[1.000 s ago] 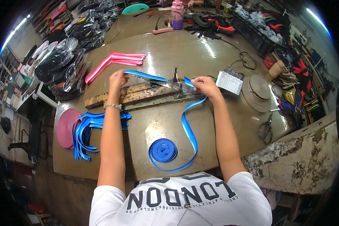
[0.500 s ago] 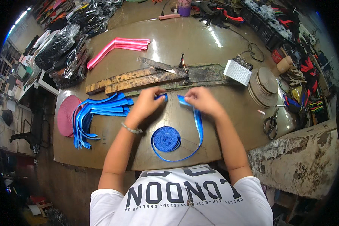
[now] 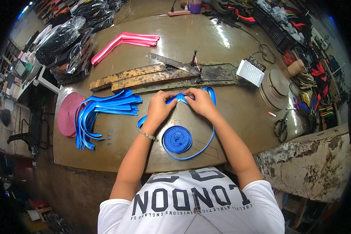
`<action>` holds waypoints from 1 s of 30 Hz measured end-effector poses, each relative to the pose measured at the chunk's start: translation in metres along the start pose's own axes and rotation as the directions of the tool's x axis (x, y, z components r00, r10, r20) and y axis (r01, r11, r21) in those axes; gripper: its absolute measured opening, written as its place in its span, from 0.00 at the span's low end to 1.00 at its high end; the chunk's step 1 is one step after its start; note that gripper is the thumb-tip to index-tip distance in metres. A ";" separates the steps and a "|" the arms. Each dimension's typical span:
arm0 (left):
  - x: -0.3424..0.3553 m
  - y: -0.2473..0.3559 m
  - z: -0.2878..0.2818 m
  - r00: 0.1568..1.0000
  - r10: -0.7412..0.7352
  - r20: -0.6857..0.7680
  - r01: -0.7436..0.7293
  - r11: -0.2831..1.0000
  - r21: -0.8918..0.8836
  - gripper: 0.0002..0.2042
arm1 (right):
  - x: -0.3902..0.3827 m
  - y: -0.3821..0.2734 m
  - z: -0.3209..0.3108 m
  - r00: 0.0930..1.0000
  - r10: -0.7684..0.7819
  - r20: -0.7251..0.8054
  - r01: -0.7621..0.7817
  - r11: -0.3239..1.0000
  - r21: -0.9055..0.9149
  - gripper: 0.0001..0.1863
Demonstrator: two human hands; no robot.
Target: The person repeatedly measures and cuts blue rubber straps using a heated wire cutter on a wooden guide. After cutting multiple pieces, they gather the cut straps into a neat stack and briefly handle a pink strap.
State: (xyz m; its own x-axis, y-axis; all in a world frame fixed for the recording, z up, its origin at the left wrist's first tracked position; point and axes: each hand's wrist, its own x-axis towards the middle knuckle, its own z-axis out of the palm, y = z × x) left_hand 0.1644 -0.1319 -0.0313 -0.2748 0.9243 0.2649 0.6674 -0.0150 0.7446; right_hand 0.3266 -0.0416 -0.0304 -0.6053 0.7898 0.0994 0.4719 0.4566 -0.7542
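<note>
My left hand (image 3: 162, 104) and my right hand (image 3: 199, 100) are close together on the near middle of the table, each closed on a blue, lighter-striped strap (image 3: 181, 98), its pieces meeting or overlapping between my fingers. Strap loops hang beside both hands. A coiled roll of blue webbing (image 3: 176, 139) lies below them, between my forearms, its loose strand curving to the right. Just beyond my hands is a stained wooden jig (image 3: 138, 80) with upright bolts and a metal blade (image 3: 165, 60). Left of my hands lies a bundle of cut blue straps (image 3: 115, 102).
Pink cut straps (image 3: 124, 40) lie behind the jig; a pink roll (image 3: 68, 113) at left. At right are a white gridded object (image 3: 249, 73), beige rolls (image 3: 274, 87), scissors (image 3: 280, 128) and a black crate (image 3: 273, 27). Bagged items (image 3: 60, 48) are piled back left.
Both hands have come down from over the jig toward me and moved together, bringing the strap pieces to meet above the blue roll. The strap that was stretched out now hangs in loops.
</note>
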 end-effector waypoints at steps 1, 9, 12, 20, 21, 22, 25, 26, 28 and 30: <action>0.001 0.000 0.000 1.000 -0.002 0.005 0.002 1.000 0.004 0.12 | 0.001 0.001 0.000 1.000 -0.025 -0.003 0.025 1.000 -0.008 0.10; 0.001 0.001 0.001 1.000 -0.015 0.019 0.015 1.000 0.011 0.11 | -0.013 -0.010 0.019 0.932 -0.347 -0.107 0.223 0.778 -0.587 0.08; 0.002 0.001 0.002 1.000 -0.011 0.020 0.010 1.000 0.024 0.10 | -0.016 -0.018 0.023 0.932 -0.361 0.037 0.290 0.680 -0.673 0.08; 0.003 0.000 0.001 0.999 -0.010 0.036 0.009 1.000 0.021 0.10 | -0.017 -0.037 0.015 0.963 -0.246 0.112 0.264 0.767 -0.584 0.18; 0.003 0.000 0.001 0.998 -0.039 0.051 0.038 0.999 0.015 0.10 | -0.015 -0.037 0.013 0.964 -0.251 0.084 0.259 0.831 -0.492 0.14; 0.003 0.000 0.000 0.998 -0.025 0.053 0.024 1.000 0.019 0.10 | -0.012 -0.036 0.012 0.965 -0.233 0.123 0.263 0.887 -0.380 0.12; 0.004 0.000 0.001 0.999 -0.016 0.048 0.015 0.999 0.030 0.11 | -0.011 -0.036 0.021 0.961 -0.270 0.067 0.268 0.839 -0.473 0.14; 0.005 -0.001 0.002 0.999 -0.017 0.044 0.016 0.999 0.032 0.11 | -0.012 -0.034 0.023 0.961 -0.266 0.075 0.261 0.787 -0.560 0.17; 0.003 -0.002 0.003 0.998 -0.024 0.054 0.023 1.000 0.019 0.11 | -0.013 -0.028 0.021 0.960 -0.269 0.074 0.271 0.842 -0.467 0.16; 0.004 -0.003 0.003 0.998 -0.016 0.062 0.016 1.000 -0.009 0.12 | -0.006 -0.012 -0.002 0.980 -0.198 0.030 0.201 0.969 -0.145 0.15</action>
State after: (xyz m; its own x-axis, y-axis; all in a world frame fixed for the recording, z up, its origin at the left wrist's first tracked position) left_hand 0.1630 -0.1272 -0.0341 -0.2418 0.9462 0.2149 0.6563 -0.0036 0.7545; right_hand 0.3261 -0.0510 -0.0202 -0.7059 0.6707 0.2275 0.4289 0.6604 -0.6163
